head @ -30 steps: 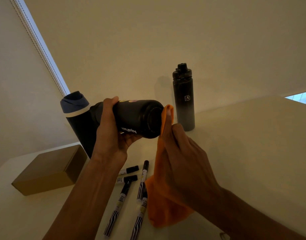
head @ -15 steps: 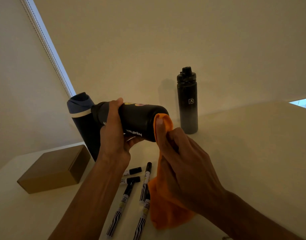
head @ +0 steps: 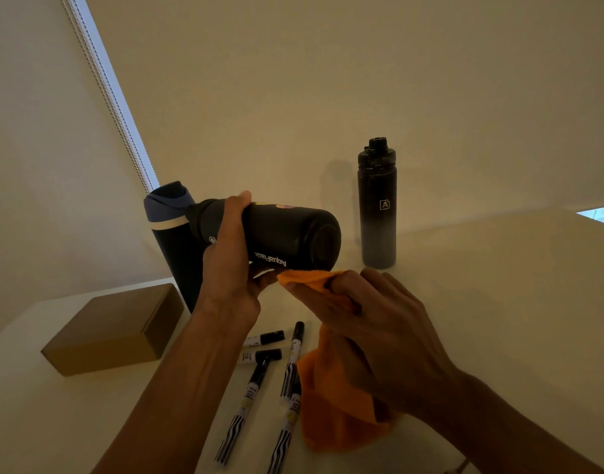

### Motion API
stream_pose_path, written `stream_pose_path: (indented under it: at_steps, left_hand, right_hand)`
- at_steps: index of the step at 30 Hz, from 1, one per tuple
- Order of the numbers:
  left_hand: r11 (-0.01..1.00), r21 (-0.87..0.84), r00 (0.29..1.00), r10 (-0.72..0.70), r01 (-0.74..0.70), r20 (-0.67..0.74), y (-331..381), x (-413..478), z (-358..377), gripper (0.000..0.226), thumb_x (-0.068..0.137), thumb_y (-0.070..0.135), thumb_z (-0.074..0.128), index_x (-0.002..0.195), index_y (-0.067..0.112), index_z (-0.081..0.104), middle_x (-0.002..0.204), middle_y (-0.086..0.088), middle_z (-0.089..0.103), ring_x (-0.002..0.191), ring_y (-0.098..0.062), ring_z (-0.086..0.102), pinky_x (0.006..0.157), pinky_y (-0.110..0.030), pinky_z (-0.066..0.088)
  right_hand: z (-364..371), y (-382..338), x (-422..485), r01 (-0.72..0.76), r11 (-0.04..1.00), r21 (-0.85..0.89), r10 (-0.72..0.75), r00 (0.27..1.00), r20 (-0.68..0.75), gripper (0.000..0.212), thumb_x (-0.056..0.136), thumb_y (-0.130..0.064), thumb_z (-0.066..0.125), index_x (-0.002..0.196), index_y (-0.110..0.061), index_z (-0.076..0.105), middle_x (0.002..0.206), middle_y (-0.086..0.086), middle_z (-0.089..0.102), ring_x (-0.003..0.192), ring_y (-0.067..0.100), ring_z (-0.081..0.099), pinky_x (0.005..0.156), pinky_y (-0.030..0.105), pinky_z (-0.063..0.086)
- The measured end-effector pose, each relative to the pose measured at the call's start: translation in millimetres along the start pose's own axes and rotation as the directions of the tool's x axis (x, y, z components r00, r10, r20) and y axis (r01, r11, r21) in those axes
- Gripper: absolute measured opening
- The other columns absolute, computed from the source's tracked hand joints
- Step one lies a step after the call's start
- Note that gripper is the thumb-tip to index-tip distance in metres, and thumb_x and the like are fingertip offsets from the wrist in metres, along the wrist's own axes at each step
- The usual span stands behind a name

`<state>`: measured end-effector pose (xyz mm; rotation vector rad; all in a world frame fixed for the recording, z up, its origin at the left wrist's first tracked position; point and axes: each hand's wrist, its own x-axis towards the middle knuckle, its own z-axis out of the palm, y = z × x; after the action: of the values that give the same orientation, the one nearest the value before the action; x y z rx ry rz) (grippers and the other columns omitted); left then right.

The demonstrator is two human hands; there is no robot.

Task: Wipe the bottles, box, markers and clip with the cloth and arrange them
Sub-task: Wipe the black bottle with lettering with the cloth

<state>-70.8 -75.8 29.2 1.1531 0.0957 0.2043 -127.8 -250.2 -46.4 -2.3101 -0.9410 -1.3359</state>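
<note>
Left hand wraps around a black flask, holding it sideways above the table, base toward the viewer. Right hand pinches an orange cloth against the flask's lower edge. Half a second ago the cloth covered the base; now the base is bare, so wiping has likely moved on to the side. On the table, five markers lie below the hands, a cardboard box sits left, and two more bottles stand behind: one blue-topped, one black.
</note>
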Motion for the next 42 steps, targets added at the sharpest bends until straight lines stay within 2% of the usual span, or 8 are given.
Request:
stream_pose_path:
  at_steps: [11,21,26,29,32,34,38,42]
  left_hand:
    - [0.999,0.033,0.998,-0.040,0.039,0.039,-3.6,-0.5,1.5,0.053,0.085,0.051,0.072,0.127,0.020,0.060,0.117,-0.011,0.072,0.104,-0.031,0.071,0.062,-0.038,0.060]
    - [0.999,0.023,0.999,0.048,-0.048,0.026,-8.7,-4.9,5.5,0.049,0.089,0.048,0.069,0.129,0.020,0.062,0.113,-0.007,0.075,0.103,-0.027,0.074,0.069,-0.041,0.061]
    - [0.994,0.075,0.995,0.080,-0.085,0.066,-7.1,-10.7,10.6,0.034,0.087,0.045,0.072,0.112,0.027,0.060,0.087,0.006,0.079,0.087,-0.014,0.077,0.065,-0.032,0.060]
    - [0.980,0.151,0.990,0.123,-0.131,0.065,-6.0,-9.9,8.6,0.049,0.081,0.045,0.078,0.122,0.027,0.057,0.098,0.004,0.078,0.094,-0.015,0.076,0.073,-0.032,0.060]
    - [0.950,0.226,0.977,0.203,-0.214,0.070,-6.1,-7.6,5.5,0.064,0.075,0.045,0.083,0.130,0.031,0.055,0.112,0.003,0.073,0.100,-0.014,0.074,0.085,-0.038,0.060]
    - [0.918,0.279,0.959,0.266,-0.282,0.094,-8.0,-6.8,5.3,0.068,0.069,0.047,0.086,0.128,0.034,0.055,0.114,0.007,0.071,0.099,-0.010,0.073,0.084,-0.033,0.059]
    - [0.879,0.330,0.938,0.313,-0.345,0.147,-16.0,-2.7,4.4,0.065,0.072,0.042,0.088,0.128,0.039,0.056,0.117,0.015,0.069,0.102,0.000,0.069,0.086,-0.030,0.055]
    - [0.827,0.398,0.918,0.358,-0.397,0.172,-22.8,3.0,1.3,0.069,0.067,0.044,0.090,0.126,0.044,0.054,0.110,0.031,0.065,0.097,0.009,0.066,0.080,-0.024,0.052]
  right_hand:
    - [-10.0,12.3,5.6,0.025,0.997,0.071,-0.024,0.999,-0.024,0.033,0.094,-0.027,0.051,0.126,-0.020,0.051,0.110,0.000,0.048,0.085,0.014,0.047,0.068,0.034,0.048]
    - [9.7,18.6,-5.6,-0.287,0.941,0.178,0.304,0.950,-0.077,0.049,0.104,-0.049,0.027,0.135,-0.012,0.038,0.103,0.013,0.060,0.081,0.009,0.049,0.066,0.031,0.055]
    - [10.4,23.5,-12.7,-0.351,0.901,0.254,0.376,0.925,-0.057,0.040,0.105,-0.044,0.032,0.127,-0.019,0.054,0.102,-0.006,0.051,0.072,0.004,0.049,0.063,0.020,0.049]
    - [9.0,33.9,-13.7,-0.405,0.853,0.330,0.467,0.874,-0.135,0.031,0.101,-0.033,0.038,0.121,-0.023,0.060,0.092,-0.015,0.047,0.067,0.006,0.053,0.058,0.014,0.045]
    - [21.4,36.9,-17.0,-0.497,0.736,0.459,0.625,0.760,-0.178,0.021,0.093,-0.059,0.043,0.101,-0.048,0.059,0.080,-0.018,0.045,0.064,0.008,0.057,0.057,0.027,0.049]
    - [26.3,36.6,-20.6,-0.526,0.718,0.456,0.651,0.740,-0.172,0.035,0.085,-0.079,0.039,0.096,-0.054,0.060,0.079,-0.020,0.044,0.062,0.009,0.056,0.061,0.018,0.042]
    - [11.3,35.5,-17.9,-0.493,0.802,0.337,0.550,0.830,-0.094,0.030,0.096,-0.040,0.044,0.101,-0.019,0.065,0.078,-0.017,0.053,0.072,-0.001,0.058,0.063,0.003,0.044]
    - [7.8,35.1,-13.5,-0.516,0.820,0.250,0.530,0.848,0.013,0.026,0.101,-0.031,0.050,0.118,-0.021,0.067,0.087,-0.014,0.053,0.071,0.005,0.057,0.061,0.004,0.040]
